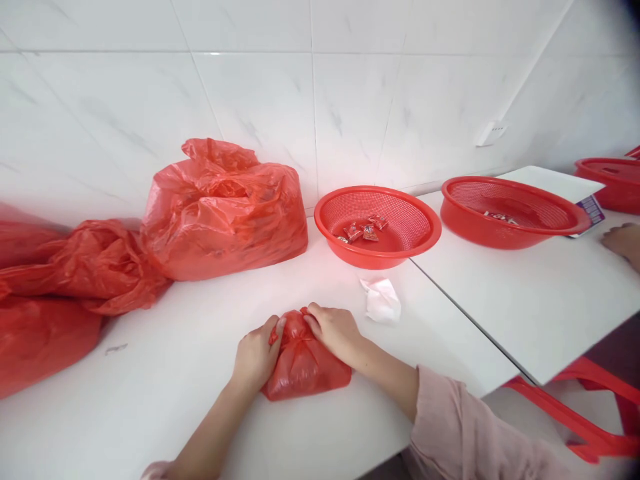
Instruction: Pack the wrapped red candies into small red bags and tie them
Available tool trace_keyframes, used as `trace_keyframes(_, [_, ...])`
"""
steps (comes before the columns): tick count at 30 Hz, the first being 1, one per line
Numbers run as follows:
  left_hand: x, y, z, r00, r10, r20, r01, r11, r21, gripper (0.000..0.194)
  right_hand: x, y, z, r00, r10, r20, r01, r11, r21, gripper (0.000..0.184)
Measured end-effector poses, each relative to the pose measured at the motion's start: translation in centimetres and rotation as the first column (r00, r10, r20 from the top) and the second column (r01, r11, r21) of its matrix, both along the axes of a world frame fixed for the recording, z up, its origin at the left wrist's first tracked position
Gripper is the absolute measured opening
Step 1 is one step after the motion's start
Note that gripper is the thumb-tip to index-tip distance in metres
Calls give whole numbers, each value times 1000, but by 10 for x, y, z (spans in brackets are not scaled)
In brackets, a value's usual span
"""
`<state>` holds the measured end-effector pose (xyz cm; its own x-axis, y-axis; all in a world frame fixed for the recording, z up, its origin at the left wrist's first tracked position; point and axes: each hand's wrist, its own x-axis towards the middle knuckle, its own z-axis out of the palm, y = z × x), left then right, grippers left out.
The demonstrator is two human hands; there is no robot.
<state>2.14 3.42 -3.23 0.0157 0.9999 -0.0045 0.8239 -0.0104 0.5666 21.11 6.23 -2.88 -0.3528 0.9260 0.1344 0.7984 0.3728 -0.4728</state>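
Note:
A small red plastic bag [309, 370] rests on the white table, its neck gathered and its lower part filled out; what is inside cannot be made out. My left hand [256, 352] is closed on the left side of the bag's gathered top. On the right side of that top, my right hand [334, 331] grips the plastic between thumb and fingers. A crumpled white tissue [382, 301] lies just beyond my right hand. Behind it stands a red mesh basket [336, 248] with several small wrapped packets [369, 231] inside.
A large, full red plastic bag [225, 227] stands against the tiled wall, with more red bags [45, 333] at left. Another red basket [480, 230] sits to the right, near a white tray [545, 183]. Another person's hand [624, 243] shows at the right edge. Red stools [575, 420] stand below.

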Motion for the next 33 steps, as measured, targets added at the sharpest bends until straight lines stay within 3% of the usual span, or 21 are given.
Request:
trace_keyframes(2, [-2,-1,-2,999,-3,47,4,1000,-7,40,28,5,18,981,-111,-162,134,982,137,18])
trace_keyframes(3, [-3,-2,-3,997,-3,72,4,1000,-7,42,49,10,28,928,-198,-317,277,934,228,18])
trace_keyframes(4, [-4,-2,-3,995,-2,98,3,1000,-6,43,74,17,39,815,-301,-496,482,826,291,19])
trace_keyframes(5, [-5,-2,-4,992,-1,123,2,1000,-5,44,101,25,49,720,-386,-577,625,722,298,22])
trace_keyframes(7, [-6,-2,-5,986,-3,168,3,1000,0,45,154,46,64,505,-521,-688,833,504,230,26])
trace_keyframes(8, [-7,-1,-6,982,-4,187,4,1000,3,46,176,57,68,424,-563,-710,870,470,147,27])
trace_keyframes(9, [-7,-1,-6,979,-5,203,4,1000,6,46,193,68,71,320,-614,-722,849,524,-69,27])
trace_keyframes(12, [-8,1,-7,973,-5,230,1,1000,16,46,215,97,76,305,-633,-712,714,646,-268,25])
trace_keyframes(14, [-8,1,-9,971,-7,237,1,1000,22,46,212,112,85,332,-574,-748,686,691,-226,22])
trace_keyframes(17, [-8,2,-11,971,-11,240,5,1000,24,46,200,123,110,366,-453,-813,695,714,-85,22])
trace_keyframes(21, [-8,3,-12,969,-9,247,5,1000,18,44,190,127,137,547,-288,-786,653,735,185,25])
trace_keyframes(23, [-7,2,-11,967,-6,254,3,1000,11,44,191,131,137,572,-261,-777,647,727,232,22])
trace_keyframes(25, [-7,2,-10,966,-4,260,2,1000,6,44,196,136,128,466,-275,-841,679,720,141,21])
trace_keyframes(29, [-8,2,-9,968,0,251,2,1000,-6,44,211,147,101,176,-375,-910,688,708,-159,16])
trace_keyframes(33, [-8,2,-9,973,9,232,-7,1000,-7,44,222,149,74,92,-491,-866,640,696,-326,12])
